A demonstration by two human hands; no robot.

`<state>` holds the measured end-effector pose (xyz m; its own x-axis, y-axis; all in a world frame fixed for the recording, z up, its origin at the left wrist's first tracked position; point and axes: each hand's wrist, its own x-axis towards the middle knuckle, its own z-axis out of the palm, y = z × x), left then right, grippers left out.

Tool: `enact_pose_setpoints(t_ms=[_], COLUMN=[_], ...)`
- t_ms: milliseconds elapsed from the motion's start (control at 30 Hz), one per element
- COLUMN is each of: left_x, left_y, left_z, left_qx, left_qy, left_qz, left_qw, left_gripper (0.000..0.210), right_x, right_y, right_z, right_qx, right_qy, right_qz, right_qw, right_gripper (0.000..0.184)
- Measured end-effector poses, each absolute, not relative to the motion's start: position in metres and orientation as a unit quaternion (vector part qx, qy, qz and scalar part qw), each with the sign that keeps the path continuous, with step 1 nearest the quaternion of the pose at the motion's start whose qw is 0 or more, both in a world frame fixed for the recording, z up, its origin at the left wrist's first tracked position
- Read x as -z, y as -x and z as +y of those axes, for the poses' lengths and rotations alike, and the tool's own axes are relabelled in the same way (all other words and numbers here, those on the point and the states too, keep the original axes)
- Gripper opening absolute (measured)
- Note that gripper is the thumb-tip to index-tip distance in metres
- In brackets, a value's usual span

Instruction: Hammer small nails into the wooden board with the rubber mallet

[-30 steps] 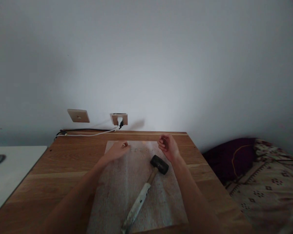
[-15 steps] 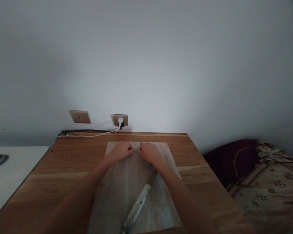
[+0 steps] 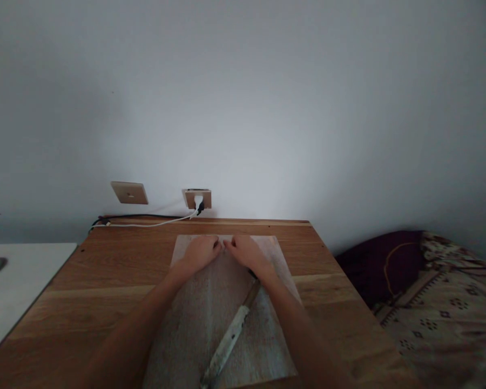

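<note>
A worn, greyish-white rectangular board [image 3: 190, 324] lies flat on the wooden table. Over its far end, my left hand [image 3: 202, 253] is closed, thumb and fingers drawn together. Just to its right, my right hand [image 3: 245, 253] is closed too, its fingertips close to those of the left. Anything pinched between the fingertips is too small to make out. A long, narrow object [image 3: 229, 337] lies slantwise on the board, with a scuffed whitish length and a brown far part. My right wrist hides its far tip, so I cannot tell its kind.
Behind the table [image 3: 105, 275] is a pale wall with a socket [image 3: 198, 199] and a switch plate [image 3: 129, 193]. Plugged-in cables [image 3: 146, 223] run left along the back edge. A white surface [image 3: 28, 286] stands at left, patterned fabric [image 3: 449, 319] at right.
My right hand has shifted slightly left, its fingertips nearer the left hand. The board and the long object stay put. The view has turned very slightly.
</note>
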<state>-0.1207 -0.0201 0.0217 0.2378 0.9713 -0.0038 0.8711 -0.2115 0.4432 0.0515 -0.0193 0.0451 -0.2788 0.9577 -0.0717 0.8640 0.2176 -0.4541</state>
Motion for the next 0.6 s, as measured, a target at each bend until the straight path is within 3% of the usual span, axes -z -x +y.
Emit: enact_pose_setpoints(t_ms=[133,233,467,600], left_x=[-0.024,-0.022,-0.016,-0.017], left_y=[0.134,0.142,0.108,0.095], left_z=[-0.019,-0.032,-0.063,-0.068], left_qx=[-0.389,-0.486,-0.539,-0.528], left_qy=[-0.550,-0.373,-0.197,-0.249], left_qz=[0.583,0.518,0.435,0.434], left_qw=[0.454,0.597,0.694,0.686], left_gripper=[0.031,0.024,0.020,0.019], right_x=[-0.044,-0.058,-0.119,-0.133], right_y=[-0.031,-0.027,-0.021,-0.017], right_z=[-0.030,-0.030,-0.041,-0.057], right_qx=[-0.154,-0.124,-0.121,-0.157], right_qy=[0.585,0.574,0.491,0.411], right_qz=[-0.796,-0.809,-0.862,-0.897], right_qw=[0.031,0.015,0.034,0.036], right_gripper=[0.023,0.023,0.026,0.026])
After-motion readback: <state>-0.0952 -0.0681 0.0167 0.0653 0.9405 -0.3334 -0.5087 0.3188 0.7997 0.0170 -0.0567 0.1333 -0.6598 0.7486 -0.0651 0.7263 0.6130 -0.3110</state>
